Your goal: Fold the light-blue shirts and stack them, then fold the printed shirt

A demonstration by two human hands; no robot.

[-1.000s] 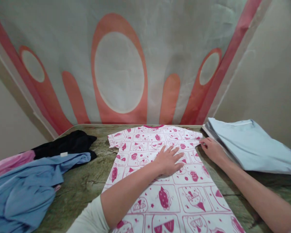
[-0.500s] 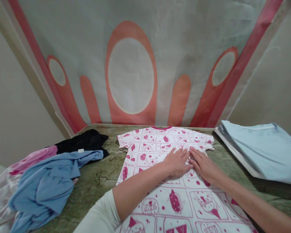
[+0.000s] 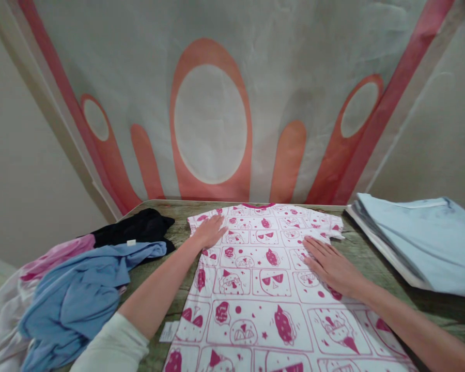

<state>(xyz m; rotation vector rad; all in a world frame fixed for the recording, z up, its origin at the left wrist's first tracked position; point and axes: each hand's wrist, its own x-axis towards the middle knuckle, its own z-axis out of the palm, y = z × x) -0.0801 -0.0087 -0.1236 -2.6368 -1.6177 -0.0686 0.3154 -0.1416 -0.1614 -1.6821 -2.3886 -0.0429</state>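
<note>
A white T-shirt with pink cartoon prints (image 3: 251,281) lies spread flat, its pink-trimmed collar at the far edge of the table. My left hand (image 3: 210,231) rests open on the shirt near the left sleeve, fingers stretched forward. On the right side of the chest, below the right sleeve, my right hand (image 3: 331,262) lies flat with its fingers out. Neither hand grips the cloth. A white label (image 3: 169,331) sticks out from the shirt's left side seam. The shirt's lower end runs out of view.
Left on the wood-patterned table (image 3: 155,289) lies a loose heap with a blue garment (image 3: 75,299), a black garment (image 3: 134,227) and a pink one (image 3: 58,253). A stack of folded clothes, light blue on top (image 3: 418,243), sits at the right. A printed backdrop (image 3: 313,51) stands behind.
My left hand has moved from the shirt's middle, beside my right hand, out to the left sleeve area. My right hand has stayed nearly in place.
</note>
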